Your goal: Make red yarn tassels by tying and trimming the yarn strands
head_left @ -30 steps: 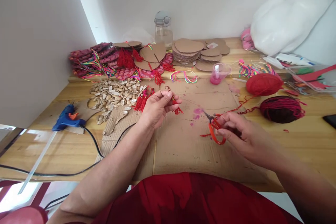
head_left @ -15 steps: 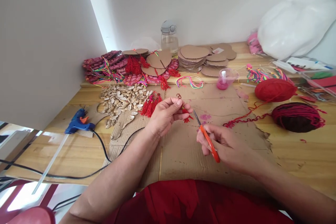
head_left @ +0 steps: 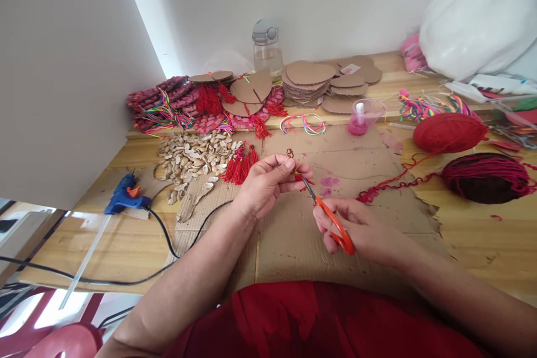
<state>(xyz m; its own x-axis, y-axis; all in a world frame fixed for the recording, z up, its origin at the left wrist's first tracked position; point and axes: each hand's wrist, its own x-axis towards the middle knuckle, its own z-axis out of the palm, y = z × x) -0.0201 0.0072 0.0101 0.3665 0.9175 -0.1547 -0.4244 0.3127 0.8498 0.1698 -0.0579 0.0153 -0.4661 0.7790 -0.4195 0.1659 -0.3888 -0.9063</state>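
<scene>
The worn garment (head_left: 277, 316) is deep red, its rounded front carrying brighter, irregular red patches amid darker maroon areas, the 2 tones meeting in uneven borders, while the left forearm (head_left: 201, 257), right forearm (head_left: 453, 282), left hand (head_left: 266, 184) and right hand (head_left: 356, 229) are bare.

- Scissors (head_left: 329, 216) sit in our right hand (head_left: 354, 226), yarn balls (head_left: 451, 132) farther right.
- Peanut shells (head_left: 197, 159) lie right of a glue gun (head_left: 123, 196).
- A bottle (head_left: 267, 57) stands behind cardboard cutouts (head_left: 309, 73).
</scene>
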